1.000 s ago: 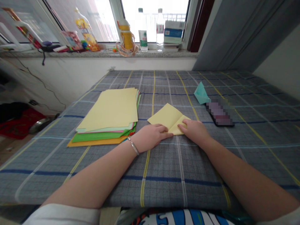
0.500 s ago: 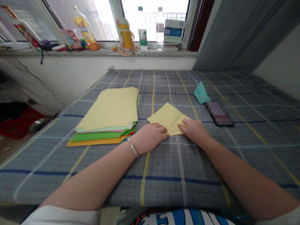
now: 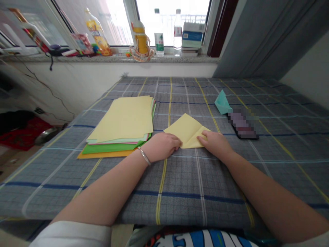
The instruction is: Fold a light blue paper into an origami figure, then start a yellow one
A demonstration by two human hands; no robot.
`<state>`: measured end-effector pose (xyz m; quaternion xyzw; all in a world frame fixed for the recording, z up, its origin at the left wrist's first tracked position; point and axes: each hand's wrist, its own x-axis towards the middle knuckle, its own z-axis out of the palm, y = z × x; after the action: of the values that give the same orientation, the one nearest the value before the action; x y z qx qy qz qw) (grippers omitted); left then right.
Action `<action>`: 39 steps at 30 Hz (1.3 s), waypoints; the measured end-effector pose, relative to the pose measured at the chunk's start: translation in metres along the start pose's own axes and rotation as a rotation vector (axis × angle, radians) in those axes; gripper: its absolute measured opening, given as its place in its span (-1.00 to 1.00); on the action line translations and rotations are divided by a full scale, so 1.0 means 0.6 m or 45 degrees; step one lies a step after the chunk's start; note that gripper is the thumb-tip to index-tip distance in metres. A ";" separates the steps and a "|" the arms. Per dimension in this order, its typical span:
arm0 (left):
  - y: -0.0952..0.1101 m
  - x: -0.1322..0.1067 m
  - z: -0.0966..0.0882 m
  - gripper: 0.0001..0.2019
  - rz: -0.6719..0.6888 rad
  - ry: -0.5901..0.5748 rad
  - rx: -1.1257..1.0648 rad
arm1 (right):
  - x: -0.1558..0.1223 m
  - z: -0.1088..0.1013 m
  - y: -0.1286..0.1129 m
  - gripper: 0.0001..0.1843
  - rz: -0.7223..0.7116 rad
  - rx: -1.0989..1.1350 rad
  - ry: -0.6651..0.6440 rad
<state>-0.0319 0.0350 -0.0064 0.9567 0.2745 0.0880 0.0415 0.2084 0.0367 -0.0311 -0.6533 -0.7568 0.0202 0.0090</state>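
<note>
A folded sheet of yellow paper (image 3: pixel 185 128) lies on the plaid cloth, with a crease running diagonally across its right part. My left hand (image 3: pixel 164 145), a silver bracelet at its wrist, has curled fingers at the paper's lower left edge; the fingertips are partly hidden. On the right side, my right hand (image 3: pixel 215 141) pinches the folded flap, thumb on top and the other fingers at the paper's edge. To the left lies a stack of coloured paper (image 3: pixel 123 118), yellow uppermost, with green and orange sheets sticking out below.
A folded turquoise paper piece (image 3: pixel 222 103) touches a phone (image 3: pixel 243 125) to the right, its screen pixelated. The plaid cloth (image 3: pixel 180 181) covers the whole surface. Along the windowsill (image 3: pixel 180 59) stand bottles, a yellow flask (image 3: pixel 141 39) and boxes (image 3: pixel 192 36).
My left hand has drawn back slightly to the left along the paper's lower edge, its fingers more curled. My right hand stays on the flap. The view has shifted slightly.
</note>
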 end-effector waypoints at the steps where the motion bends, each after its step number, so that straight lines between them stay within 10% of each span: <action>1: -0.001 0.001 0.001 -0.83 -0.021 0.005 -0.005 | 0.000 0.000 0.000 -0.60 -0.001 0.000 0.001; 11: 0.022 0.018 0.031 -0.73 0.164 0.077 0.011 | -0.002 0.002 0.000 -0.65 0.063 0.065 0.084; 33: 0.042 0.016 0.060 -0.44 -0.020 -0.048 0.051 | 0.001 0.004 -0.004 -0.71 0.158 0.126 0.093; 39: 0.052 0.018 0.060 -0.42 -0.054 -0.051 0.090 | -0.003 0.008 0.022 -0.82 -0.240 0.374 0.355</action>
<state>0.0004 0.0134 -0.0362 0.9531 0.2967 0.0583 0.0150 0.2217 0.0366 -0.0363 -0.5679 -0.7948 0.0387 0.2104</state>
